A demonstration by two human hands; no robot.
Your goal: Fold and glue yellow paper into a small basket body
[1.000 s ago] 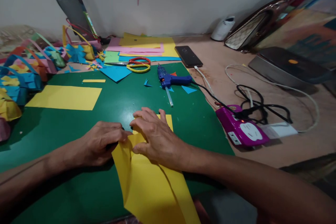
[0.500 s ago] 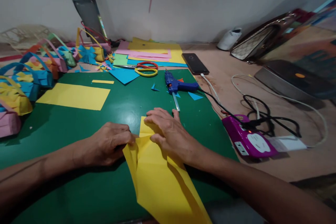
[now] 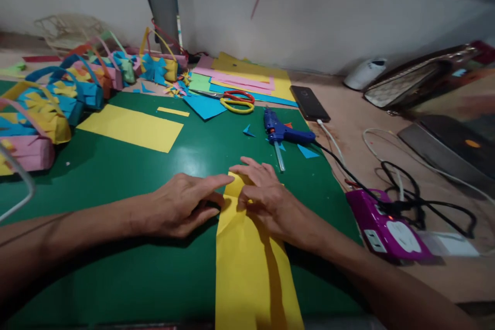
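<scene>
A long sheet of yellow paper (image 3: 247,268) runs from the table's near edge up between my hands, with creases near its narrower far end. My right hand (image 3: 270,198) lies over the right side of that end, thumb and bent fingers pinching the paper. From the left, my left hand (image 3: 189,203) touches the paper's left edge with an outstretched index fingertip. Its other fingers are bent near the edge and stand apart from the index. Beyond my right hand lies a blue glue gun (image 3: 288,133) with a clear glue stick in it.
Several small paper baskets (image 3: 91,93) line the left side. A flat yellow sheet (image 3: 133,128) and a thin yellow strip (image 3: 173,111) lie on the green tabletop (image 3: 116,278). Scissors (image 3: 237,102) rest on coloured paper. At right are a phone (image 3: 309,103), a purple power strip (image 3: 386,227) and tangled cables.
My left hand has released the raised left flap and now touches the edge with its index finger. The paper lies straighter. My right fingers have bent inward. The view has shifted left.
</scene>
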